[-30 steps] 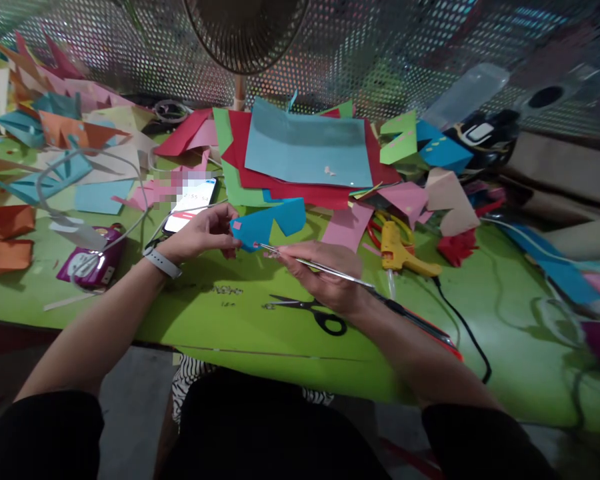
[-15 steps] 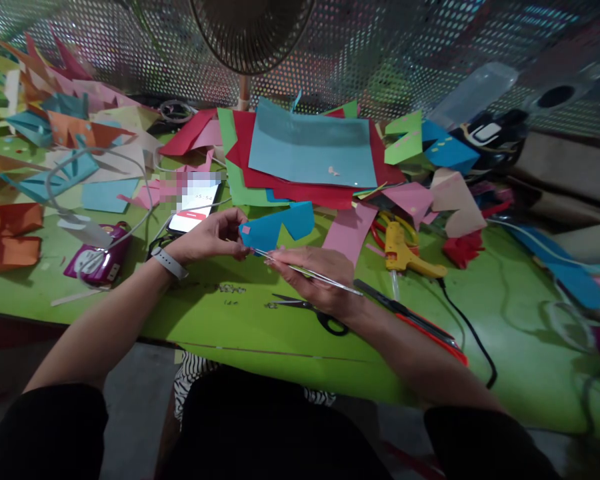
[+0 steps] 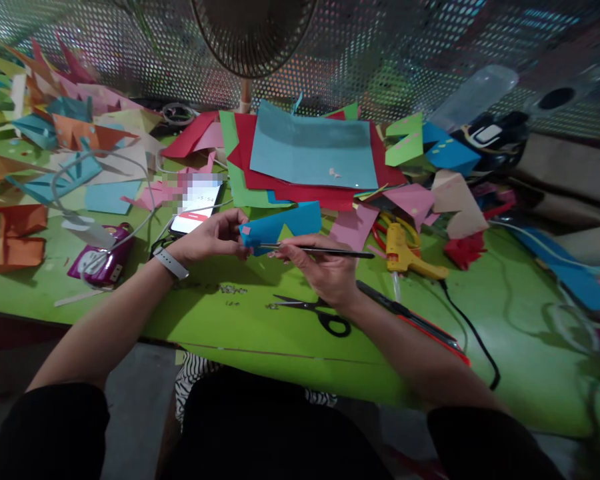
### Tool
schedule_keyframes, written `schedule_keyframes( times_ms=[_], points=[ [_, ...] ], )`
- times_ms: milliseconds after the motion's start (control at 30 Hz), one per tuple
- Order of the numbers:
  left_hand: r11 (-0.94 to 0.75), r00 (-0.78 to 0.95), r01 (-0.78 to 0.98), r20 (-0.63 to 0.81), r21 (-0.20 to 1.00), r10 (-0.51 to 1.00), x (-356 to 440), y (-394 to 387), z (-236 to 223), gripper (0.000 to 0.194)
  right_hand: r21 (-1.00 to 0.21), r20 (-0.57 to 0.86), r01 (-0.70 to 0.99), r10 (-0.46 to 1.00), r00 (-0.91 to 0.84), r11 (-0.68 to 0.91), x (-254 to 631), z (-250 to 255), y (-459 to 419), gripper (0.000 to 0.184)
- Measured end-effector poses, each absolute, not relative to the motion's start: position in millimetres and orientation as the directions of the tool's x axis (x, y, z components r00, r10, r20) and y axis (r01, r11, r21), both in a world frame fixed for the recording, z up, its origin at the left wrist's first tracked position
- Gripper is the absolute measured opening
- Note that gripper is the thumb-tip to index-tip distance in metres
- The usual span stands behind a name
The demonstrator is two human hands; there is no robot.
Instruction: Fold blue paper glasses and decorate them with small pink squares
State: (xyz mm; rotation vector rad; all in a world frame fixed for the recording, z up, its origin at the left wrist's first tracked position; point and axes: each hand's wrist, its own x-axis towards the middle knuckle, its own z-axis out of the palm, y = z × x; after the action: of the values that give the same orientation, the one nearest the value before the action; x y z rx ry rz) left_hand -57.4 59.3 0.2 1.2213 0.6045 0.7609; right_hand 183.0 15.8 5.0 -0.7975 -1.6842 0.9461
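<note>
Pinched by its left end in my left hand [image 3: 217, 237] is a cut and folded piece of blue paper [image 3: 300, 217], raised over the green table. A small pink paper square [image 3: 247, 231] lies near that end. My right hand [image 3: 325, 263] is closed around slim tweezers [image 3: 330, 251], their tips at the paper's lower left edge, close to my left fingertips. Whether the tips grip anything is too small to tell. Below my hands, black-handled scissors [image 3: 313, 305] lie beside tiny scattered bits [image 3: 233, 290].
Behind the hands sits a stack of coloured sheets [image 3: 313, 150]. A phone [image 3: 195, 207] and purple device [image 3: 103, 257] are at left, near folded papers. To the right lie a yellow glue gun [image 3: 405, 250] and a red-black cutter [image 3: 413, 320]. A fan [image 3: 255, 33] stands behind.
The tweezers have swung from a downward slant to nearly level, and my right hand has turned with them. The left hand keeps its hold on the blue paper; the view has shifted slightly.
</note>
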Motion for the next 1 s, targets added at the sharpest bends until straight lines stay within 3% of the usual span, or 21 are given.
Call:
schedule_keyframes(
  times_ms=[400, 800, 1000],
  points=[
    [0.169, 0.598, -0.232, 0.004, 0.958, 0.801, -58.3, 59.7, -0.5, 0.044, -0.988, 0.135, -0.094, 0.974, -0.182, 0.119, 179.1, 1.1, 20.7, 0.024],
    [0.146, 0.626, -0.225, 0.028, 0.963, 0.779, -57.5, 57.9, 0.4, 0.044, -0.969, 0.103, -0.238, 0.979, -0.177, 0.059, 176.4, 4.1, 19.8, 0.016],
    [0.142, 0.638, -0.201, 0.02, 0.969, 0.769, -56.6, 56.8, 3.2, 0.042, -0.98, 0.07, -0.197, 0.986, -0.148, 0.039, 176.2, 4.0, 20.3, 0.02]
  ],
)
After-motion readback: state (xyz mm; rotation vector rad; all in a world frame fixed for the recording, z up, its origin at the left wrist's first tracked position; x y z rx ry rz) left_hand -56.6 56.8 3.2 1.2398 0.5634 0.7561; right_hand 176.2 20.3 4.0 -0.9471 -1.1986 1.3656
